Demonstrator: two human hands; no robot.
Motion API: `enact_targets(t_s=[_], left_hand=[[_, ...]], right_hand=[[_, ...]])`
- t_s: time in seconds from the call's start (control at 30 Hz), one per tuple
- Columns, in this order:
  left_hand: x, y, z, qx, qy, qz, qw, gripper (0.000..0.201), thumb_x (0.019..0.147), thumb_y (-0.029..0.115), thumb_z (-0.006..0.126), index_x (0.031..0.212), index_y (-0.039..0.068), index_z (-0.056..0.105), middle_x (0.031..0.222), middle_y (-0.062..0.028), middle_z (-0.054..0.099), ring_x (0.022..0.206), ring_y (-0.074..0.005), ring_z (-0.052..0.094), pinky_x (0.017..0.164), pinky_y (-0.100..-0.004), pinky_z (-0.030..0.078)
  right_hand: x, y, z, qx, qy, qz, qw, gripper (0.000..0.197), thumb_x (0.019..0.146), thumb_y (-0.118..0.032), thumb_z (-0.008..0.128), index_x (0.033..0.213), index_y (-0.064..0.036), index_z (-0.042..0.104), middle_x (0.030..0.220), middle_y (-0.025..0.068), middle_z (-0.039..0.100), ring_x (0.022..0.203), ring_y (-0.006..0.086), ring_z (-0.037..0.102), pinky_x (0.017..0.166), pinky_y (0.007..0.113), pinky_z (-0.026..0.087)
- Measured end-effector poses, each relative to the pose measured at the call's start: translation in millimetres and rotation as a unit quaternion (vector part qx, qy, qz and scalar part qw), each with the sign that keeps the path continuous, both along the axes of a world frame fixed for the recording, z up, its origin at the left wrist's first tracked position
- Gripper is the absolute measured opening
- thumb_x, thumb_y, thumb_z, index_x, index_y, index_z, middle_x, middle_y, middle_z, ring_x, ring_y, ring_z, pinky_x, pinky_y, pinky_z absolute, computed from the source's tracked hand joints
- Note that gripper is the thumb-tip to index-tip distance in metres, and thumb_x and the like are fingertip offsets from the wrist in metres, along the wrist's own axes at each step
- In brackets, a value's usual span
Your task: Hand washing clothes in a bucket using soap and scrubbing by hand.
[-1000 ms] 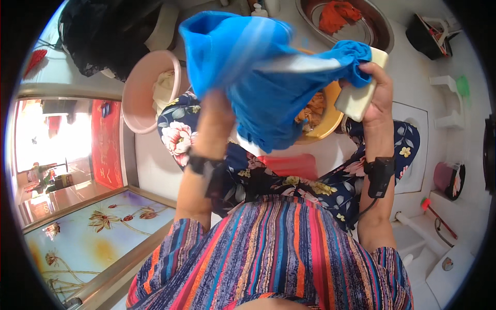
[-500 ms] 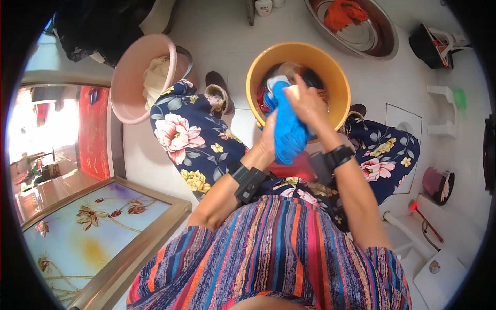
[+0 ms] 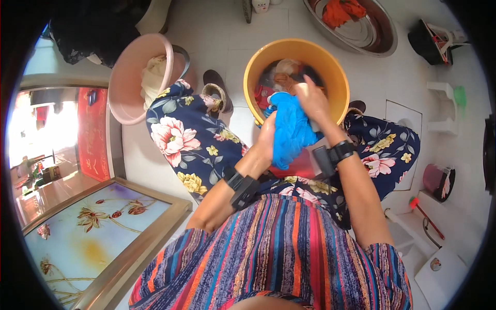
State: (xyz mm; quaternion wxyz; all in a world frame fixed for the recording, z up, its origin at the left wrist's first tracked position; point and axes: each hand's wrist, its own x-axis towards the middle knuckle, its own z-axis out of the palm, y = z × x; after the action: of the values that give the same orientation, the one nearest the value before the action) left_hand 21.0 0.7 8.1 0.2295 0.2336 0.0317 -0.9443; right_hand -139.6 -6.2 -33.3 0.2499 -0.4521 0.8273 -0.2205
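Observation:
A wet, bright blue cloth (image 3: pixel 290 132) hangs bunched over the near rim of a yellow tub (image 3: pixel 338 72). My left hand (image 3: pixel 267 135) grips the cloth along its left side. My right hand (image 3: pixel 313 103) is curled at the cloth's upper right, above the tub's inside. A pale patch shows at its fingers, but I cannot make out what they hold. Inside the tub lie more wet clothes, among them a red piece (image 3: pixel 262 96), a brown one (image 3: pixel 283 81) and dark ones in water.
A pink tub (image 3: pixel 121 88) with cream cloth (image 3: pixel 153 82) stands at the left. A metal basin (image 3: pixel 382 44) holding orange-red cloth (image 3: pixel 341 13) is at the far right. Something red (image 3: pixel 294 168) sits below the blue cloth, between my knees. A framed glass panel (image 3: pixel 103 227) lies near left.
The blue cloth has spread wider and looser, its upper end lower. My right hand has shifted slightly right, off the cloth's top. My left hand still grips its side.

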Motion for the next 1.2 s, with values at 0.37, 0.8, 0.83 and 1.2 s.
enact_targets(t_s=[0.37,0.8,0.83,1.2], left_hand=[[3,-29,-41,-0.175,-0.151,-0.009,0.973,0.046,0.090,0.046,0.038,0.117,0.009,0.044,0.108,-0.0092,0.053,0.097,-0.0241,0.053,0.085,-0.0379,0.045],[-6,-1,33,-0.101,-0.004,0.008,0.995,0.046,0.091,0.039,0.038,0.124,0.007,0.043,0.123,-0.0101,0.050,0.111,-0.0276,0.050,0.096,-0.0431,0.040],[5,-6,38,-0.098,-0.030,0.011,0.995,0.048,0.091,0.040,0.037,0.126,0.008,0.042,0.126,-0.0105,0.048,0.113,-0.0284,0.048,0.098,-0.0442,0.037],[3,-35,-14,-0.176,-0.087,0.109,0.975,0.049,0.092,0.043,0.035,0.123,0.006,0.045,0.123,-0.0102,0.050,0.111,-0.0255,0.048,0.099,-0.0393,0.035]], right_hand=[[-5,44,25,-0.109,-0.493,-0.207,0.838,0.061,0.085,-0.047,0.050,0.129,-0.0068,0.036,0.081,0.0048,0.053,0.066,0.0153,0.053,0.060,0.032,0.048],[-38,28,-77,-0.117,-0.294,-0.198,0.928,0.053,0.083,-0.048,0.051,0.114,-0.0046,0.049,0.078,0.0152,0.054,0.069,0.0284,0.058,0.057,0.037,0.048],[-38,32,-66,-0.104,-0.469,-0.256,0.839,0.051,0.083,-0.049,0.051,0.109,-0.0053,0.051,0.076,0.0127,0.054,0.067,0.0244,0.057,0.055,0.034,0.048],[35,26,-3,-0.213,-0.554,-0.082,0.801,0.045,0.086,-0.019,0.052,0.129,-0.0122,0.040,0.116,0.0087,0.054,0.104,0.0162,0.052,0.086,0.034,0.045]])
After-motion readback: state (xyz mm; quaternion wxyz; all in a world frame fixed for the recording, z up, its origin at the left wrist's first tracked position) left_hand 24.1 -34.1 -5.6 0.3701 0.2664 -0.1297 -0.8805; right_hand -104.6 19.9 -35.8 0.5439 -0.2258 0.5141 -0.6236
